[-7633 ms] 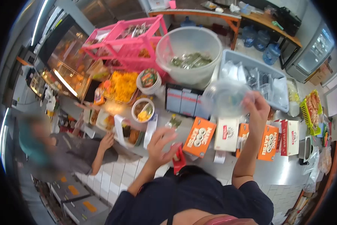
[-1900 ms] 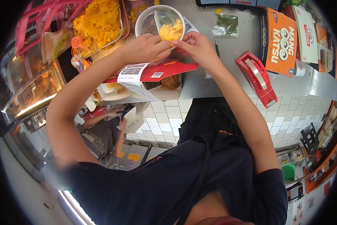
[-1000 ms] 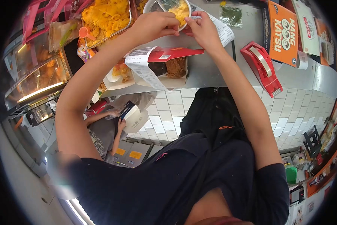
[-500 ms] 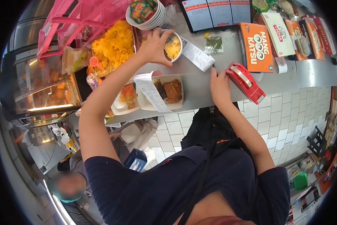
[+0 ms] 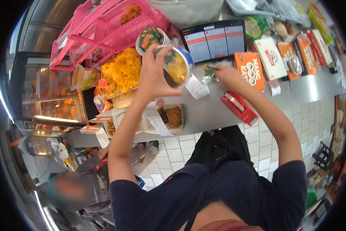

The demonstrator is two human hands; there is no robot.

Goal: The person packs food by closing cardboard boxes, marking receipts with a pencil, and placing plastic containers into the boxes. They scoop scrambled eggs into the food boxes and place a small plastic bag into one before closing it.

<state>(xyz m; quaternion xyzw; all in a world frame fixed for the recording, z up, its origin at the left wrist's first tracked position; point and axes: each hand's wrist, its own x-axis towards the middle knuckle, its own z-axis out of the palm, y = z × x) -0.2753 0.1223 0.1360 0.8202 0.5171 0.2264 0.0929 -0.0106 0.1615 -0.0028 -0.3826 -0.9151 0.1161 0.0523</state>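
My left hand is wrapped around a white and blue paper bowl with yellow food inside, tilted so its opening shows. A printed receipt lies on the counter just beyond the bowl's edge. My right hand pinches the right side of a small clear packet of green leafy bits, below the tablet. Nearer to me, beside that forearm, sits a red tape dispenser. Under my left forearm, an open box with browned fried food has another long receipt draped over it.
A tray of yellow food, stacked bowls with packets and pink baskets crowd the left. A tablet stands behind; orange and white boxes line the right. At lower left, a co-worker holds a box.
My left hand has raised and tilted the bowl from near the counter. My right hand has left the spot by the tape dispenser and taken hold of the green packet. The view has shifted.
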